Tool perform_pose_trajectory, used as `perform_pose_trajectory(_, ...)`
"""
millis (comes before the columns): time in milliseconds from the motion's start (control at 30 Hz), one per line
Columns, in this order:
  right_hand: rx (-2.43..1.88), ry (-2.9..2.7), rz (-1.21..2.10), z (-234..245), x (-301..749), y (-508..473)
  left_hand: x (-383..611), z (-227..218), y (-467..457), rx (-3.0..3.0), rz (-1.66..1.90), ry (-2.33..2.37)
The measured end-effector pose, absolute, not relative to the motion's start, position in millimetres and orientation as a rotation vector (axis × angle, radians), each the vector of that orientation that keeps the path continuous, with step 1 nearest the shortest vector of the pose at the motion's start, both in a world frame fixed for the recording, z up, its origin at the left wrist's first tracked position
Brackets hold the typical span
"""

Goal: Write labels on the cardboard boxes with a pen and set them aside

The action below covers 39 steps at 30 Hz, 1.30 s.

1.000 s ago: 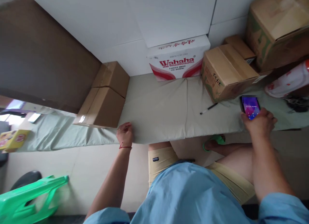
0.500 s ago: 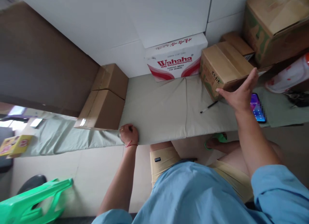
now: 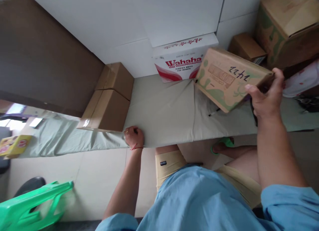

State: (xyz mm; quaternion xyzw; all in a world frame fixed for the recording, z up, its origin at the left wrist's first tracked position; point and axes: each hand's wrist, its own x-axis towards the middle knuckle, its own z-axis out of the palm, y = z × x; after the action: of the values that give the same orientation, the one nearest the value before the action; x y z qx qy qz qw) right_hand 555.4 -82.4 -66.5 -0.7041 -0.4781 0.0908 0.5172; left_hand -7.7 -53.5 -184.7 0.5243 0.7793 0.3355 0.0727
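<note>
Resting on the cloth at its front edge, nearer than the Wahaha carton and left of it, the left hand is loosely curled, fingers together, with nothing visible in them. Farther out, front-right of the Wahaha carton, the right hand is clamped on one corner of the cardboard box marked 2422, thumb on the printed face. The box is tilted, its far end overlapping the Wahaha carton's right side; whether its low corner touches the cloth cannot be told. Such a corner hold probably lets weight twist, so a firm wrist and the left hand under the opposite end would help. Best clear the pen, front-right of the Wahaha carton, partly hidden by that corner. To the Wahaha carton's right, a small brown box calls for care against bumping.
</note>
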Motion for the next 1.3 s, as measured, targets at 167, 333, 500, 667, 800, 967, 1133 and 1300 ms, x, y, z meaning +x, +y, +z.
perform_pose_trajectory(167, -1.327, -0.945, 1.02, -50.0, 510.2, -112.7, 6.8, -169.4, -68.0, 1.444, 1.18, 2.173)
perform_pose_trajectory(333, -1.292, -0.815, 1.576, -68.6, 468.6, -117.4, 55.4, -137.1, -111.0, 1.368, 1.203, 1.716)
perform_pose_trajectory(500, -1.308, -0.817, 1.723, -93.2, 440.4, -107.7, 89.6, -107.6, -140.2, 0.986, 1.192, 1.015)
perform_pose_trajectory(667, -1.426, -0.837, 1.653, -95.4, 429.0, -131.0, 80.5, -110.3, -145.8, 1.1, 1.096, 1.023)
perform_pose_trajectory(800, -1.406, -0.876, 1.618, -91.0, 429.1, -157.4, 77.2, -106.1, -141.6, 1.099, 1.109, 1.033)
perform_pose_trajectory(967, -1.535, -0.78, 1.545, -89.8, 437.6, -179.7, 83.8, -90.7, -133.5, 1.136, 1.124, 0.898)
perform_pose_trajectory(1133, -1.596, -0.621, 1.532, -100.8, 451.5, -206.2, 84.6, -100.6, -126.2, 1.132, 1.139, 0.856)
perform_pose_trajectory(1300, -1.528, -0.451, 1.559, -120.9, 455.9, -226.6, 82.4, -117.6, -128.7, 1.049, 1.123, 0.859)
